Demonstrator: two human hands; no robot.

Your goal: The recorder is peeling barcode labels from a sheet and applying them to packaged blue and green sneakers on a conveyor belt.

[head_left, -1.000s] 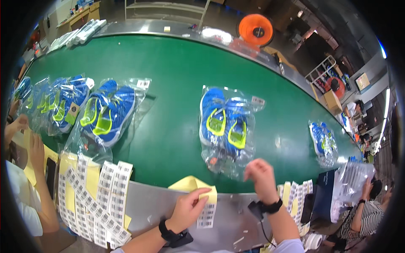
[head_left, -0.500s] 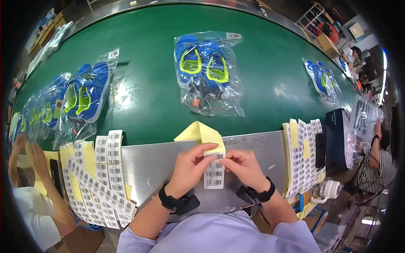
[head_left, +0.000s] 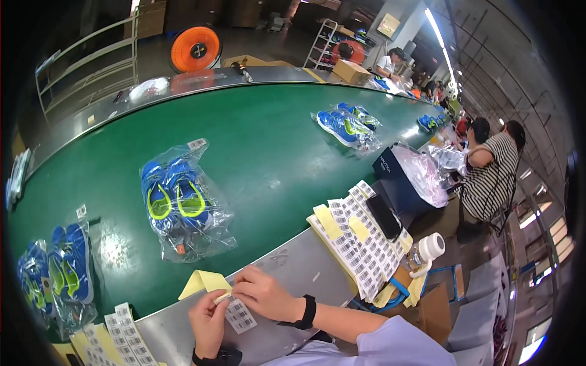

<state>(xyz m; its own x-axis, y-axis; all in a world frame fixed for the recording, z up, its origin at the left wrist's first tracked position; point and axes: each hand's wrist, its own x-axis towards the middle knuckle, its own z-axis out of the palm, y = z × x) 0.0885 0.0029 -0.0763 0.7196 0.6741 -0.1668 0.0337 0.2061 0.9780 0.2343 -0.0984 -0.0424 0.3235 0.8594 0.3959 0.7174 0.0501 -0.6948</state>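
Label strip (head_left: 240, 315), above the metal ledge (head_left: 329, 265), is pinched in your left hand (head_left: 207, 324); your right hand (head_left: 267, 294) meets it, grip unclear. Several labels (head_left: 245, 322) remain; bagged shoes (head_left: 176, 175) ahead already bear a barcode patch (head_left: 197, 144).

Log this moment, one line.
left hand: pinching label strip | right hand: touching same strip | bagged blue shoes: on green surface

Head-worn fisheye looks down (wide, near) over green belt (head_left: 262, 134).
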